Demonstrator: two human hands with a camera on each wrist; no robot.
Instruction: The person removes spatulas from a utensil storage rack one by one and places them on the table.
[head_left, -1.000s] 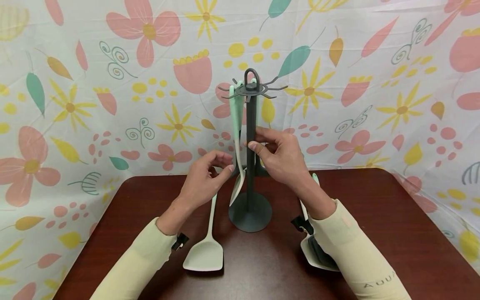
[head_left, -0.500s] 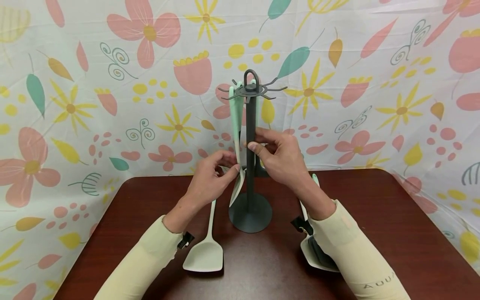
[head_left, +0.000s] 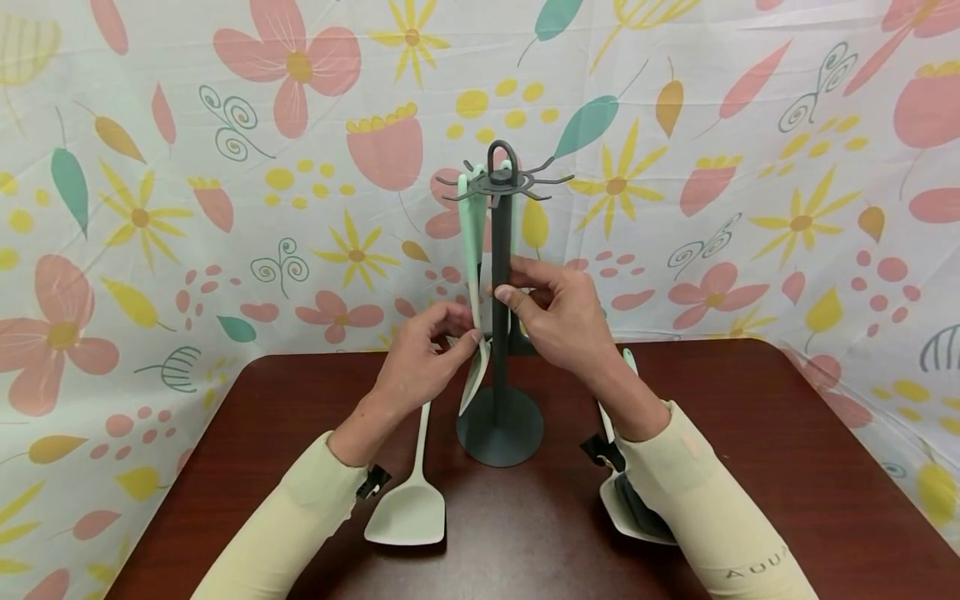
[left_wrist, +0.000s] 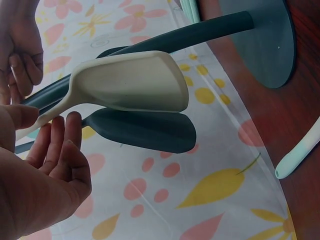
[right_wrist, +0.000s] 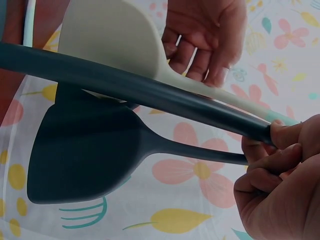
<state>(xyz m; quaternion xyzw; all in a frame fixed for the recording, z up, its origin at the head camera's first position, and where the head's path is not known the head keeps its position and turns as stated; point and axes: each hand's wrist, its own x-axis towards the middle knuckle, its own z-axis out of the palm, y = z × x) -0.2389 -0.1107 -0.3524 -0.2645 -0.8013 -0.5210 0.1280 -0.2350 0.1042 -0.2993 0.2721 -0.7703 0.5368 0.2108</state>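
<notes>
A dark utensil stand (head_left: 501, 358) with a round base and a ring of hooks stands upright mid-table. From a left hook hangs a spatula (head_left: 472, 385) with a mint handle and cream head. My left hand (head_left: 420, 354) pinches its neck between thumb and fingers, seen close in the left wrist view. My right hand (head_left: 562, 315) grips the stand's pole from the right, thumb at its front and fingers curled behind. A dark spatula (right_wrist: 90, 155) hangs behind the pole, its handle passing close to the right fingers. More mint handles (head_left: 478, 221) hang at the hooks.
Left of the base, a cream spatula (head_left: 408, 512) lies on the brown table (head_left: 517, 533). At right, another cream utensil (head_left: 621, 507) lies with a dark one on it, partly hidden by my right sleeve (head_left: 712, 500). A floral cloth (head_left: 225, 208) hangs behind.
My left hand has moved slightly right and taken hold of the hanging spatula's neck. The right hand stays at the pole.
</notes>
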